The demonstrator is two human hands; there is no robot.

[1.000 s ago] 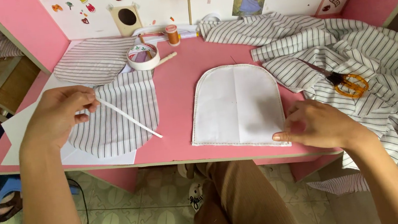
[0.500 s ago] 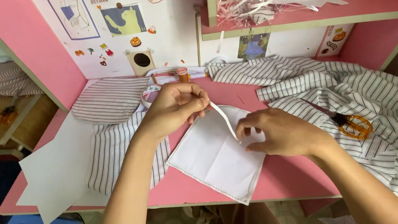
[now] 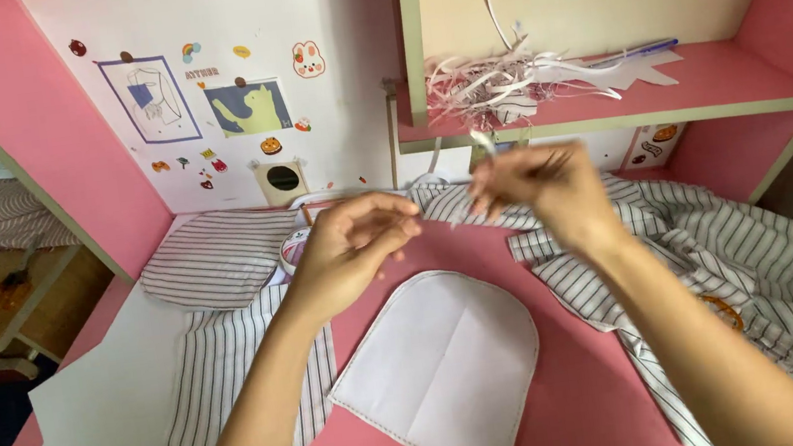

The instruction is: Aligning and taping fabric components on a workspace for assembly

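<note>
Head view: both hands now lifted off the desk vs 0.5 s ago, when they worked low over the white panel (image 3: 445, 368). Left hand (image 3: 349, 249) pinched shut; right hand (image 3: 538, 185) raised, motion-blurred, fingers closed on a thin white strip (image 3: 482, 142), it seems. Panel lies flat on the pink desk (image 3: 590, 401), untouched, so work has shifted from panel to strip/thread. Hard to tell: what left hand pinches, any thread btwn hands. Striped fabric (image 3: 779, 297) partly cut off at right edge.
</note>
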